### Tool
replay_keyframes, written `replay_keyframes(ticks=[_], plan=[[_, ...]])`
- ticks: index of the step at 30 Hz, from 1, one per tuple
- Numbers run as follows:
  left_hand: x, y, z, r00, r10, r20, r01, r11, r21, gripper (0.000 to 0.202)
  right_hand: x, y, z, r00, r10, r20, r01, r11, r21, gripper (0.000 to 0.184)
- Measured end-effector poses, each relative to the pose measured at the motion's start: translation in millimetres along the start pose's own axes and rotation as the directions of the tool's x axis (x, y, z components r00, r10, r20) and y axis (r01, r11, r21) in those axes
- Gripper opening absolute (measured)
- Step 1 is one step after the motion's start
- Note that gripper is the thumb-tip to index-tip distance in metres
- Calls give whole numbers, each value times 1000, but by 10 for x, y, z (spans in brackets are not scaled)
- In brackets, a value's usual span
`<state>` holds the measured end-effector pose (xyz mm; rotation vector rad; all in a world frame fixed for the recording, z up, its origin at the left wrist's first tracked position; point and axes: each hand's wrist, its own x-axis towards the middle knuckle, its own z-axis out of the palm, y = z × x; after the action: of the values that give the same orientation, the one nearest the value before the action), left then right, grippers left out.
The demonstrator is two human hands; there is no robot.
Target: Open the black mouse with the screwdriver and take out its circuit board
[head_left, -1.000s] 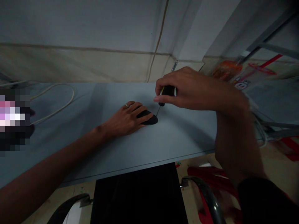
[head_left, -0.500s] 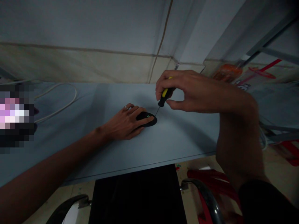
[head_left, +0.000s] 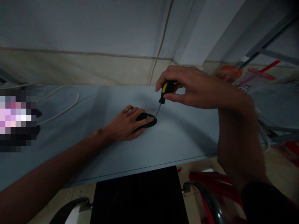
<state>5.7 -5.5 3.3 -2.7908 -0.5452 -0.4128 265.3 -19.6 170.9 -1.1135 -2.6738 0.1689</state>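
A small black oval computer mouse (head_left: 153,123) with a green mark lies on the blue-grey table. My left hand (head_left: 127,123), a ring on one finger, grips it from the left and presses it down, with the index finger along its top. Above it, my right hand (head_left: 179,85) is closed around the black and yellow handle of a screwdriver (head_left: 166,89). The thin shaft slants down to the right end of the mouse, close to my left index fingertip. Whether the tip sits in a screw is too small to tell.
A white cable (head_left: 77,96) loops on the table (head_left: 112,161) at the left, beside a pixelated patch. At the right stand a plastic cup (head_left: 254,77) with a red straw and an orange bag (head_left: 229,73). A black chair (head_left: 140,199) is at the table's front edge; a wall rises behind.
My right fingers have shifted on the screwdriver handle, with the thumb now against it. The handle has turned and tilted slightly. My left hand and the mouse stay in place.
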Motion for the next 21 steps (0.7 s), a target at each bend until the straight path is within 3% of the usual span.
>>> replay_keyframes(ticks=[3,5,9,12,14,18,21], plan=[[-1,0,2,1000,2,-21,-2,1000,-1,49,-51,66,-36,986,153,-72,-148,986,75,45],[1,1,4,1000,2,-30,-2,1000,2,49,-97,177,34,966,243,-93,-218,952,215,54],[8,7,-2,1000,5,-10,-5,1000,13,50,-208,475,412,941,338,27,-289,760,582,45],[8,7,-16,1000,4,-3,-4,1000,8,50,-293,630,724,877,454,158,-450,657,605,50],[6,5,-18,1000,2,-2,-2,1000,1,49,-333,680,872,863,474,176,-470,624,625,52],[24,4,24,1000,9,-11,-9,1000,-27,48,-351,723,1030,884,429,188,-439,618,652,44],[57,-4,17,999,14,-34,-16,999,-46,48,-348,737,1069,893,401,205,-437,663,607,44]])
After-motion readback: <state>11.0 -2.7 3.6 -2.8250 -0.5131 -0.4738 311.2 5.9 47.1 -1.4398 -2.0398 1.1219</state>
